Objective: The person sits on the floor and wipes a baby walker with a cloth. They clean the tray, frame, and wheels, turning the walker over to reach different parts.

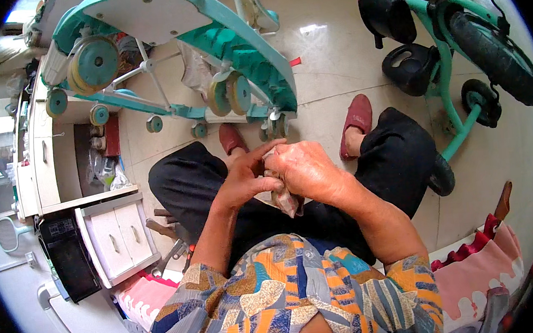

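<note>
Both of my hands meet in front of my body, over the gap between my knees. A crumpled greyish-pink cloth [287,204] hangs down below them. My left hand [246,176] grips it from the left side, with the thumb lying across the front. Closed in a fist, my right hand [308,168] presses on the same bundle from the right and above. The folds inside the fists are hidden. Just beyond my hands stands a tipped turquoise and white wheeled baby walker [274,70], its wheels facing me; neither hand clearly touches it.
A turquoise child's tricycle [447,68] with black wheels stands at the right on the tiled floor [326,53]. My feet wear red slippers [357,120]. To the left are a white cabinet [120,238], a black box [70,256] and tool handles [165,229]. Pink fabric [478,268] covers the seat.
</note>
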### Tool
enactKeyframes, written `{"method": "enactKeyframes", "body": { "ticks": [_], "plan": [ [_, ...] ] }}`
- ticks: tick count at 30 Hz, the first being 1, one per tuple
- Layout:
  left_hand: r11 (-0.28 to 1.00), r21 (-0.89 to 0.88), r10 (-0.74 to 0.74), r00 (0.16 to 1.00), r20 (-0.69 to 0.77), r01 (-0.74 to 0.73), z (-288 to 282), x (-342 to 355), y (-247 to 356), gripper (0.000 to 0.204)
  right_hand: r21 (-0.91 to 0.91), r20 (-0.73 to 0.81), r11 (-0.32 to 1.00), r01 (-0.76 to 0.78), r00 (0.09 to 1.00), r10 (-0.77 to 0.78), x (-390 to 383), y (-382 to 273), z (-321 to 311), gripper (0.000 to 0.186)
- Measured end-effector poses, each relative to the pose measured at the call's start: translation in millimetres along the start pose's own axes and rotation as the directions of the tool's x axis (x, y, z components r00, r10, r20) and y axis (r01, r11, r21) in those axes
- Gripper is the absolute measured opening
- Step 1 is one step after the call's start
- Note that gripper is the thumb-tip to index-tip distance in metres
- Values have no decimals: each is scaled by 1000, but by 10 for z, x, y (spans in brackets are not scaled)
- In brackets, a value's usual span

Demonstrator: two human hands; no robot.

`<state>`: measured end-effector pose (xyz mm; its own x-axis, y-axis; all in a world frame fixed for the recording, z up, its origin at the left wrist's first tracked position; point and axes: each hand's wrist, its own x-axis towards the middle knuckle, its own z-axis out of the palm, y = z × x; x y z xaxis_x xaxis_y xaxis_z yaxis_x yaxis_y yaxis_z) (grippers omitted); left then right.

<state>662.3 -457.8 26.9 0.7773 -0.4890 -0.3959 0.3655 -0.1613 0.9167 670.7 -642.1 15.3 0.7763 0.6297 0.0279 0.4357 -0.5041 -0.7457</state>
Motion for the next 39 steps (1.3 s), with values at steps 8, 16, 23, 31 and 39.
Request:
{"method": "enactKeyframes", "body": {
  "ticks": [8, 16, 23, 31, 39],
  "plan": [
    [997, -69, 31, 992, -125, -40, 126, 9, -179, 56, 108, -182, 992, -60, 980, 79, 2, 21, -50, 20],
    [976, -205, -8, 921, -390, -79, 79, 32, -344, 46, 272, -374, 961, -50, 915, 154, 37, 77, -118, 29],
    [781, -549, 103, 929, -356, -297, -18, 176, -241, 34, 476, -265, 877, -58, 942, 206, 141, -59, -33, 35],
    [962, -240, 6, 885, -465, -132, -27, 120, 114, 30, 272, -417, 959, -72, 890, 186, 204, 80, 147, 25],
    [863, 165, 449, 573, -686, -478, -355, 112, 383, 23, 326, -502, 921, -213, 787, 360, 364, 263, 161, 30]
  ]
}}
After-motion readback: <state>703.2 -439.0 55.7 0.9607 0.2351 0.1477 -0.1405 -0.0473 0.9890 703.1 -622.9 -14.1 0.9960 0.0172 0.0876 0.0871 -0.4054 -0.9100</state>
